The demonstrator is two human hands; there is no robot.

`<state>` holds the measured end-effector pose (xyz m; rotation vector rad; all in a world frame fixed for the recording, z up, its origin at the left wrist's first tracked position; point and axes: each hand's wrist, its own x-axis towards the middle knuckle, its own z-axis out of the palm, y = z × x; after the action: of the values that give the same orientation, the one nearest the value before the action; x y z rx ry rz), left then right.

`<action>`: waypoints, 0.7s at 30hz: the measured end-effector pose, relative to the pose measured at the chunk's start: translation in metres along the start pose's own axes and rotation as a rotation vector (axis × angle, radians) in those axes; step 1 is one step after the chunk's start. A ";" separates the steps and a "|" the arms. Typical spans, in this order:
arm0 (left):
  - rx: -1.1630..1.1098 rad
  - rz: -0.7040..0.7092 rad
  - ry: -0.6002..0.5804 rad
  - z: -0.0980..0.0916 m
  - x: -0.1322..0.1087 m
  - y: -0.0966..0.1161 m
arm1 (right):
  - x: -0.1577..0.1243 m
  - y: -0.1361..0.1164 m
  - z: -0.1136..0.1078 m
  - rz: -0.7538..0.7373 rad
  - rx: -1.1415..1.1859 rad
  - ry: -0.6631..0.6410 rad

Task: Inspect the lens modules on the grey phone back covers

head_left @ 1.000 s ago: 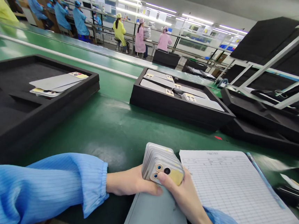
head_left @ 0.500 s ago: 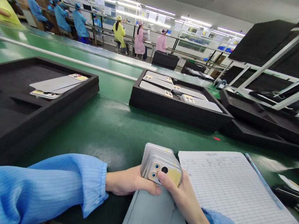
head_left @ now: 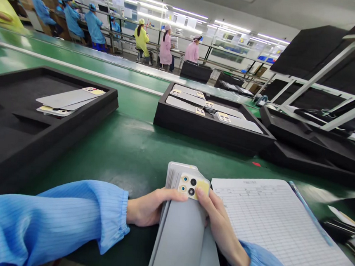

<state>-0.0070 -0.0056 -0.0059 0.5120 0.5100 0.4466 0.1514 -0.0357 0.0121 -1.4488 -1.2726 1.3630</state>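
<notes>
Both my hands hold a stack of grey phone back covers (head_left: 180, 228) upright at the near edge of the green bench. My left hand (head_left: 149, 207) wraps the stack's left side, thumb on its front. My right hand (head_left: 219, 225) grips the right side, its thumb pressed beside the camera cut-outs and yellow sticker on the front cover. Both sleeves are light blue.
A lined paper form (head_left: 274, 228) lies right of my hands. A black foam tray (head_left: 105, 102) at left holds a few covers; another black tray (head_left: 209, 129) ahead holds several. More black trays (head_left: 313, 140) sit at right under a white rack. Several people work at far benches.
The stack has been tilted up and raised toward me, so the front cover's flat face now shows. My right thumb slid from the camera cut-outs to beside the sticker.
</notes>
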 end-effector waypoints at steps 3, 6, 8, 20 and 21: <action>-0.099 -0.044 0.068 -0.002 0.001 0.001 | 0.004 0.000 -0.001 -0.015 0.082 0.015; -0.064 -0.039 0.111 0.001 0.000 0.001 | 0.006 -0.002 -0.003 -0.032 0.109 0.040; -0.025 -0.007 0.116 0.005 -0.001 0.002 | 0.007 -0.003 -0.007 -0.044 0.067 0.042; -0.051 0.032 0.105 0.004 -0.003 0.001 | 0.013 -0.014 -0.036 -0.195 0.215 0.379; -0.042 0.043 0.060 0.004 -0.003 0.000 | 0.014 -0.015 -0.040 -0.193 0.240 0.404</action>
<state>-0.0073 -0.0082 -0.0019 0.4711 0.5467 0.5138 0.1870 -0.0152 0.0292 -1.3132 -0.9267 0.9936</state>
